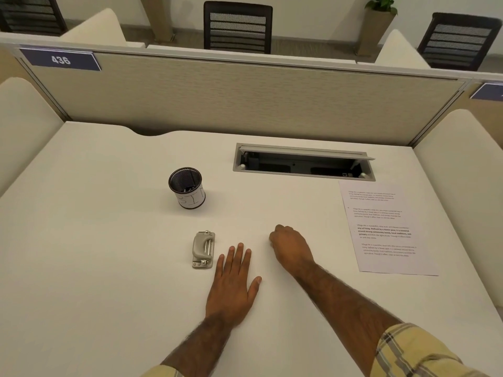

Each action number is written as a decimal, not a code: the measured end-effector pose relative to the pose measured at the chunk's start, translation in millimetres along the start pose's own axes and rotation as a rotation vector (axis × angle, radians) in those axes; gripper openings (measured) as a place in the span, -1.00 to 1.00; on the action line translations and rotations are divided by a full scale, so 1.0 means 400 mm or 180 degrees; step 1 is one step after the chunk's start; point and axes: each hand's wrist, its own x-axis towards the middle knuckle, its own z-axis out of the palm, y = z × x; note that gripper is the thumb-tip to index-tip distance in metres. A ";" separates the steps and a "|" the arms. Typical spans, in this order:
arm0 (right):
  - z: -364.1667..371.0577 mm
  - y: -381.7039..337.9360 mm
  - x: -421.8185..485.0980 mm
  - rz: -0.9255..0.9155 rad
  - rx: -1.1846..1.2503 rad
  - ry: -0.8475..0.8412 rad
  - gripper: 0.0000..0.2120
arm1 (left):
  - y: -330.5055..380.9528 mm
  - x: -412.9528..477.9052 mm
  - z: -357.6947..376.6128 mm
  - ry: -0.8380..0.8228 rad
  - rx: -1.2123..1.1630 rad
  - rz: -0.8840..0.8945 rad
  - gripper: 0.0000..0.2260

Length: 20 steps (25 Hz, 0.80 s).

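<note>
White desk [109,268] fills most of the frame, closed off at the back by a beige partition [245,99] with a blue number plate [60,60] at the upper left, and mesh-backed chairs [238,27] stand beyond it along the top edge; we take this for one booth in a row of shared workplaces. Just left of centre and low in the frame lies a small grey hole punch [203,250], flat on its base with its lever down, and it seems to be the thing we are working with; our left hand [234,278] lies just right of it, palm down, fingers straight and slightly spread, close beside the punch but not touching it, so it holds nothing and looks parked within easy reach. Our right hand [291,246], right of centre, rests on the desk with its fingers curled under into a loose fist; nothing shows in it, and we cannot tell whether something small is tucked inside. A printed sheet [386,229] lies flat at the right of the frame, well apart from the punch, probably set aside where that hand can draw it in; a black mesh cup [187,189] with a handwritten paper label stands upright above the punch, perhaps to take scraps; an open cable tray [299,149] is sunk into the desk at the upper right; a checked sleeve [413,352] shows at the lower right.
</note>
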 end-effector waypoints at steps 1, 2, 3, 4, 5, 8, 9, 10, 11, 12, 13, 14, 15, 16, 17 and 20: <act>-0.004 -0.003 0.008 -0.0034 -0.0105 -0.0051 -0.79 | 0.001 0.000 0.000 -0.0007 -0.0005 0.0000 -0.38; -0.007 -0.009 0.016 -0.0072 -0.0223 -0.0112 -0.81 | 0.001 0.000 0.000 -0.0018 -0.0010 0.0000 -0.38; -0.011 -0.016 0.024 -0.0112 -0.0356 -0.0174 -0.82 | 0.000 0.000 0.000 -0.0027 -0.0008 -0.0001 -0.38; -0.014 -0.025 0.031 -0.0150 -0.0475 -0.0222 -0.83 | -0.001 0.001 0.001 -0.0036 -0.0001 -0.0004 -0.38; -0.016 -0.034 0.038 -0.0173 -0.0573 -0.0263 -0.83 | -0.001 0.002 0.002 -0.0041 0.0003 -0.0006 -0.38; -0.020 -0.052 0.053 -0.0193 -0.0749 -0.0352 -0.81 | -0.001 0.002 0.003 -0.0040 -0.0027 -0.0004 -0.37; -0.018 -0.054 0.057 -0.0182 -0.0766 -0.0364 -0.79 | -0.001 0.002 0.003 -0.0033 -0.0037 -0.0006 -0.37; -0.018 -0.055 0.059 -0.0169 -0.0758 -0.0362 -0.77 | -0.001 0.002 0.003 -0.0034 -0.0040 -0.0009 -0.37; -0.018 -0.055 0.059 -0.0166 -0.0766 -0.0347 -0.77 | -0.001 0.001 0.004 -0.0042 -0.0036 -0.0010 -0.37; -0.019 -0.056 0.060 -0.0177 -0.0782 -0.0316 -0.76 | -0.001 0.001 0.004 -0.0042 -0.0039 -0.0010 -0.37; -0.018 -0.056 0.060 -0.0192 -0.0803 -0.0289 -0.76 | -0.001 0.001 0.005 -0.0034 -0.0052 -0.0010 -0.36; -0.016 -0.058 0.059 -0.0199 -0.0793 -0.0266 -0.76 | -0.002 0.001 0.004 -0.0030 -0.0064 -0.0011 -0.37; -0.014 -0.057 0.059 -0.0199 -0.0753 -0.0242 -0.76 | -0.001 0.002 0.003 -0.0032 -0.0060 -0.0011 -0.37; -0.012 -0.054 0.058 -0.0190 -0.0677 -0.0214 -0.77 | 0.000 0.003 0.003 -0.0028 -0.0042 -0.0005 -0.37; -0.011 -0.052 0.058 -0.0171 -0.0595 -0.0194 -0.78 | 0.001 0.003 0.003 -0.0018 -0.0023 0.0003 -0.38; -0.005 -0.034 0.065 -0.0145 -0.0329 -0.0142 -0.81 | 0.000 0.001 0.000 -0.0012 -0.0013 0.0016 -0.38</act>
